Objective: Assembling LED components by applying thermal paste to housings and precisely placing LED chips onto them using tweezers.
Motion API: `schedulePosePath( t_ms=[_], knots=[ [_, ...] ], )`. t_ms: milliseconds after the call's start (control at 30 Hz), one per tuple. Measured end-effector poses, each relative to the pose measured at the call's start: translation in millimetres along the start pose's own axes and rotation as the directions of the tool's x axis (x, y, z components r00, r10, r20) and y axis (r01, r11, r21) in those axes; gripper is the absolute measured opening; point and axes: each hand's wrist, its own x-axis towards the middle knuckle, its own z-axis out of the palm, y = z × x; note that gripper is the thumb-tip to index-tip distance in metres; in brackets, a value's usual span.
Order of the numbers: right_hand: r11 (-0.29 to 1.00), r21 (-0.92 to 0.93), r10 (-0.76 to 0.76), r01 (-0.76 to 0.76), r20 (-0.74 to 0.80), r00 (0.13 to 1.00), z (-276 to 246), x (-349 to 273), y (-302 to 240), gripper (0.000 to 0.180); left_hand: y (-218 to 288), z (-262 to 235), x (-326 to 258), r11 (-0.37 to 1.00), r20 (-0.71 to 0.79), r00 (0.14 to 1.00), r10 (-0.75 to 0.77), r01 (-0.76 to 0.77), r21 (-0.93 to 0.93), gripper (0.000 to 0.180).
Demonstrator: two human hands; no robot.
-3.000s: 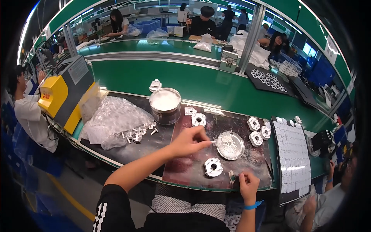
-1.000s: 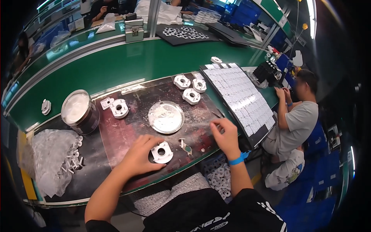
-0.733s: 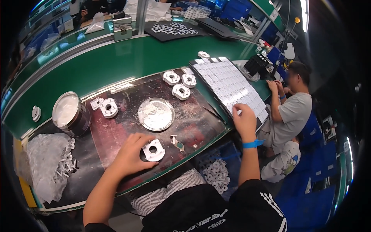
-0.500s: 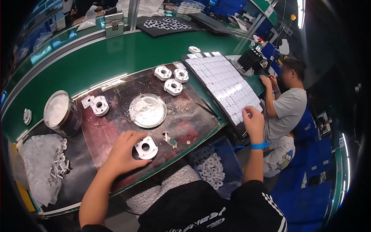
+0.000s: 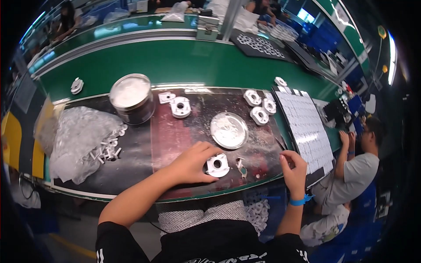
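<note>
My left hand [image 5: 195, 164] is closed round a white plastic housing [image 5: 222, 170] with a round hole in the middle, lying on the dark mat near the table's front edge. My right hand [image 5: 294, 171] is raised at the mat's right edge, beside the panel of small white pieces [image 5: 307, 136]. Its thumb and index finger are pinched; whatever they hold is too small to make out. Just right of the housing lie a small white pin [image 5: 240, 161] and a flat metal piece [image 5: 244, 172]. Behind it is a shallow round dish [image 5: 229, 130] with white flakes.
A large can [image 5: 139, 111] of white material stands at the back left, near a plastic bag [image 5: 83, 142] spilling white pins. More white housings [image 5: 259, 115] sit at the back right, others [image 5: 180, 107] behind the dish. Tweezers [image 5: 280, 143] lie by the panel. A co-worker [image 5: 362, 166] sits at right.
The view has swung left, shifting the scene rightward. My right hand has come off the panel's surface toward the mat's right edge. My left hand stays on the housing.
</note>
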Motion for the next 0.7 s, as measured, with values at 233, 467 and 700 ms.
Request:
schedulePosePath(
  t_ms=[233, 467, 700],
  knots=[
    [0.996, 0.044, -0.08, 0.08, -0.005, 0.997, 26, 74, 7, 0.013, -2, -8, -11, 0.999, -0.004, 0.999, -0.04, 0.04, 0.008, 0.073],
    [0.978, 0.057, -0.2, 0.202, -0.052, 0.979, -1, 224, 25, 0.016, -5, -2, -4, 1.0, -0.004, 1.0, 0.023, -0.023, 0.017, 0.074],
    [0.928, -0.318, -0.214, 0.196, -0.023, 0.977, 71, 321, 54, 0.04, -12, -9, -11, 0.999, -0.006, 1.0, 0.009, -0.009, 0.052, 0.078]
  ],
)
